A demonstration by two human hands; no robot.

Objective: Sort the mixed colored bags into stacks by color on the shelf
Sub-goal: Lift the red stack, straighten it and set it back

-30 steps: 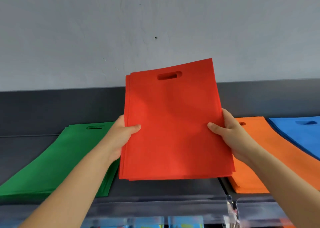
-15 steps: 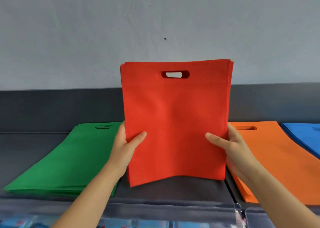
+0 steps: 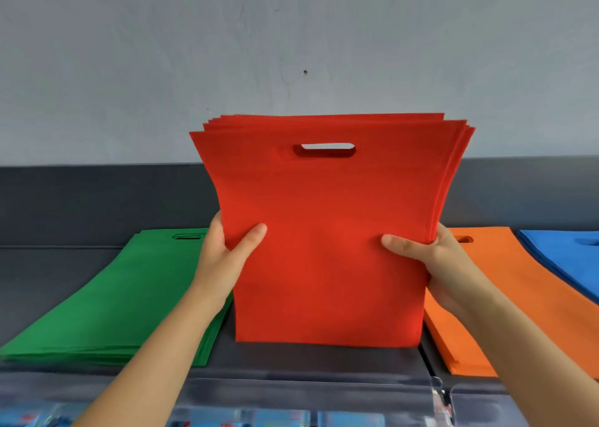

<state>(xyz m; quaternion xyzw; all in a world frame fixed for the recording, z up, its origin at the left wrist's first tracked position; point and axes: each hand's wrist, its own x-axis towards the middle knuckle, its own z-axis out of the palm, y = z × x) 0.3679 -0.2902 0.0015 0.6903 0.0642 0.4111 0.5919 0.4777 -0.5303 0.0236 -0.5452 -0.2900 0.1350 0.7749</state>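
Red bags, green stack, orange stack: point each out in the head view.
Red bags (image 3: 327,248): head view, middle of the front bag's face.
Green stack (image 3: 129,297): head view, top bag's face.
Orange stack (image 3: 505,258): head view, bare top face near its handle.

Grey wall (image 3: 129,54) w/ dark speck (image 3: 305,72); blue items (image 3: 29,415) btm.

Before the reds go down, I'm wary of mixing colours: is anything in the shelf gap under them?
Nothing visible: the red bags, gripped by the left hand and right hand, stand on bare shelf between the green stack and orange stack.
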